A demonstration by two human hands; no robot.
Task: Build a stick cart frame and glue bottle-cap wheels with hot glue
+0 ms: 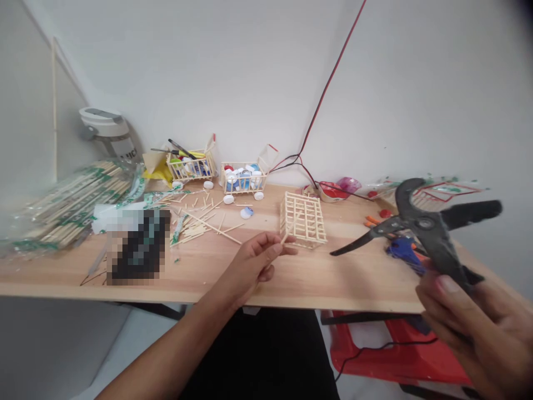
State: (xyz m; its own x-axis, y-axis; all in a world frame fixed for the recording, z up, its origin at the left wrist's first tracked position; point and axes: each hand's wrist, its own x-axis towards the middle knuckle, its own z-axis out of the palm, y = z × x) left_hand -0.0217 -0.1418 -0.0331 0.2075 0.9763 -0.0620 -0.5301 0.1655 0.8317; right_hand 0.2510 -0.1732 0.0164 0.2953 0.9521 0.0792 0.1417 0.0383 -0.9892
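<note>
Near the middle of the table, my left hand (258, 258) pinches a thin wooden stick (287, 235) between thumb and fingers. Just behind it sits a lattice basket frame (303, 219) of wooden sticks. At the right, my right hand (470, 322) grips black-handled cutting pliers (425, 225), raised above the table with their curved jaws apart. Cut sticks (200, 226) lie scattered left of my left hand, beside a loose blue and white cap (246, 213).
Two small stick carts (192, 166) (244, 179) filled with caps stand by the wall. Bagged sticks (79, 200) and a lidded container (109, 130) are at left. A blue tool (403, 253) lies at right. A red stool (400, 353) stands below the table (333, 289).
</note>
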